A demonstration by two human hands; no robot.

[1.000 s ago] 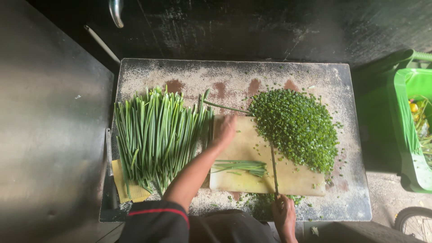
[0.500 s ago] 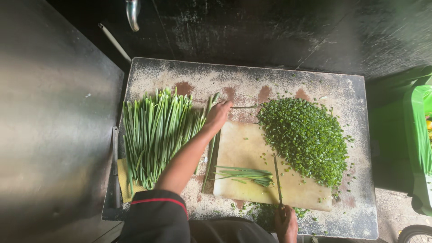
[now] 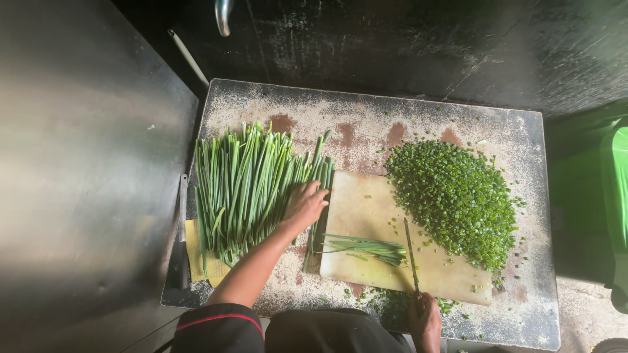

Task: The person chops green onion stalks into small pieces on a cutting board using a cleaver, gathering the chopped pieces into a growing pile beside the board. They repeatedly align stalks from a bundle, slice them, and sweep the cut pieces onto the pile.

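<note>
While left hand (image 3: 305, 205) rests flat on chives (image 3: 245, 186), right grip (image 3: 425, 320) holds knife (image 3: 411, 253).

— What do we count on the desk (image 3: 366, 114)?

— We see one cutting board (image 3: 366, 209), one knife (image 3: 411, 252), and two hands: the left hand (image 3: 306, 206) and the right hand (image 3: 425, 317).

— And the greens?

— We count one big spread of long green stalks (image 3: 248, 183), one small bundle of stalks (image 3: 366, 246) on the board, and one heap of chopped greens (image 3: 454, 199). Single stalks are too many for us to count.
</note>
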